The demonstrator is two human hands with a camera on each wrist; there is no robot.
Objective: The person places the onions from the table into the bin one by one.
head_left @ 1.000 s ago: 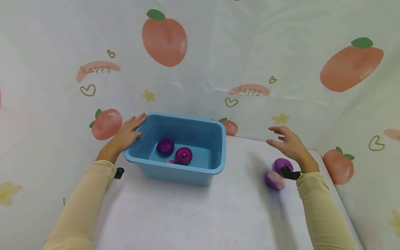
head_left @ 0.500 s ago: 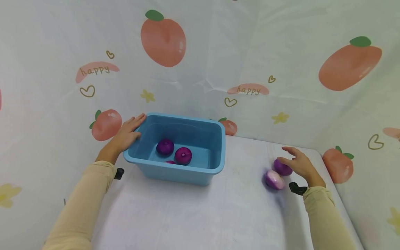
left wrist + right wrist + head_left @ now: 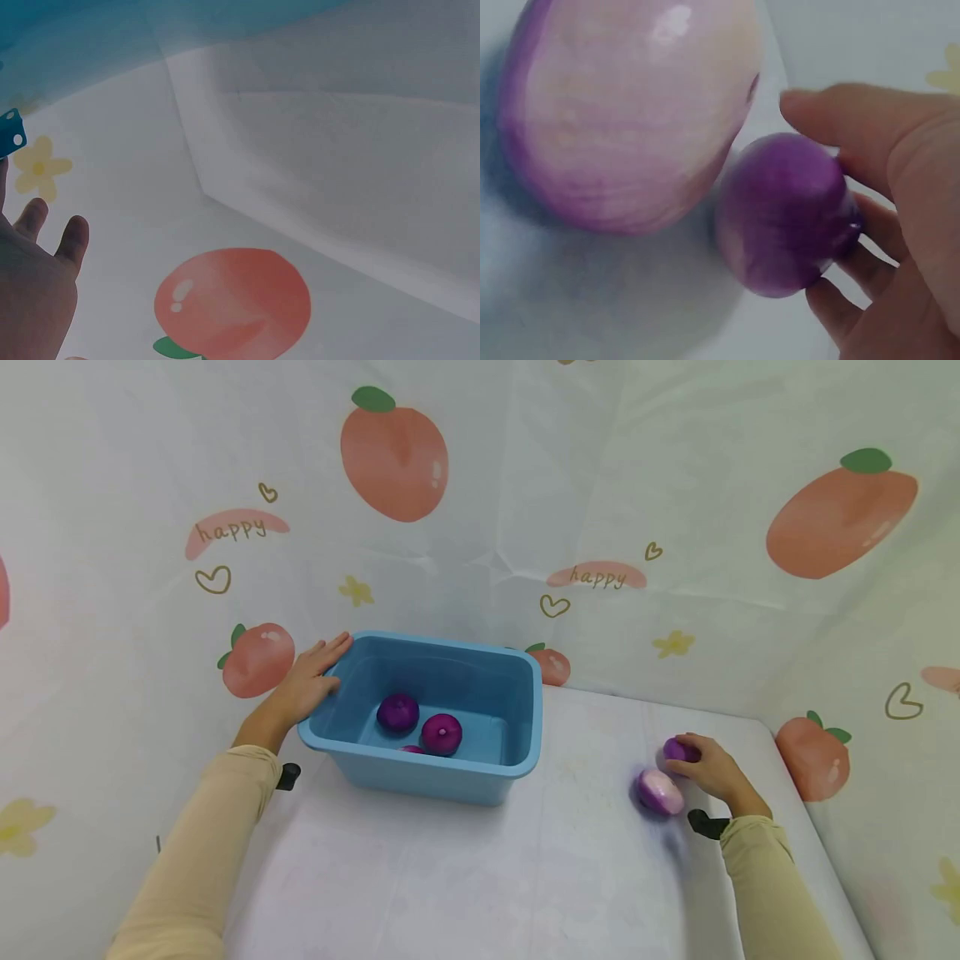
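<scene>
My left hand [image 3: 303, 685] rests on the left rim of a blue plastic bin [image 3: 431, 781], fingers stretched along it. In the left wrist view only part of that hand [image 3: 37, 292] shows. Inside the bin lie two purple onions, one dark [image 3: 397, 713] and one redder [image 3: 442, 734]; a third reddish piece [image 3: 411, 748] is mostly hidden by the front wall. On the right, my right hand [image 3: 716, 770] holds a purple onion [image 3: 780, 217], thumb on one side and curled fingers on the other. Just beside it lies a pale purple-and-white onion [image 3: 660, 792], untouched.
A white cloth covers the table [image 3: 480, 877]. Behind it rises a white backdrop [image 3: 480, 485] printed with peaches, hearts and flowers. The table's right edge [image 3: 813, 835] runs close to my right forearm.
My right hand has come down from above and closed its fingers round the far onion. My left hand and the bin stay in place.
</scene>
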